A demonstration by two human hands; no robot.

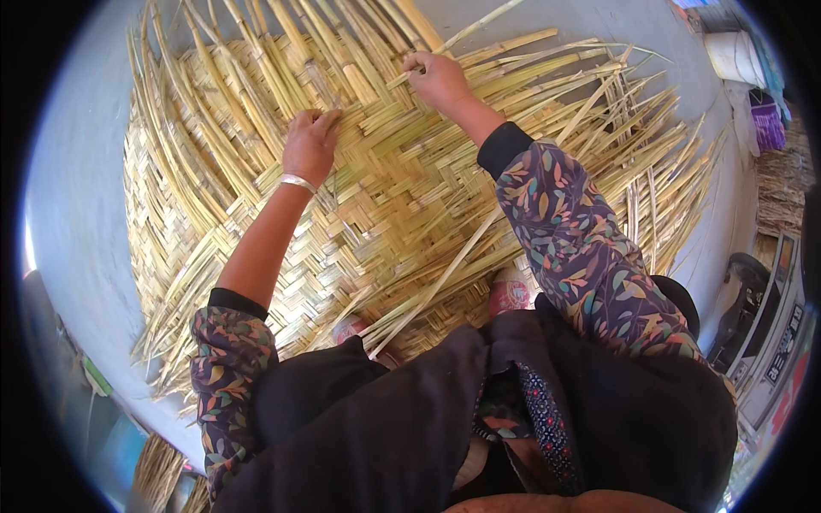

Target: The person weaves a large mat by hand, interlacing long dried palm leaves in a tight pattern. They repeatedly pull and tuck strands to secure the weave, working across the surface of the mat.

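Observation:
A large woven mat of split reed strips [376, 222] spreads in front of me, herringbone-patterned in the middle, with loose strip ends fanning out. My right hand [438, 83] is closed at the far part of the weave, pinching a pale reed strip [481, 27] that slants up to the right. On the weave to the left, my left hand [310, 150] has its fingers curled down among the strips. Its fingertips are hidden, so what it grips does not show. Long, thick reed strips [231, 111] run away from me beyond the left hand.
My feet in patterned red socks [510, 295] rest on the near part of the mat. Smooth grey floor [77, 197] surrounds it. At the right stand a white bucket [734, 58], a purple woven item [767, 126] and a vehicle's front [774, 333]. A bundle of dry stalks [158, 470] lies lower left.

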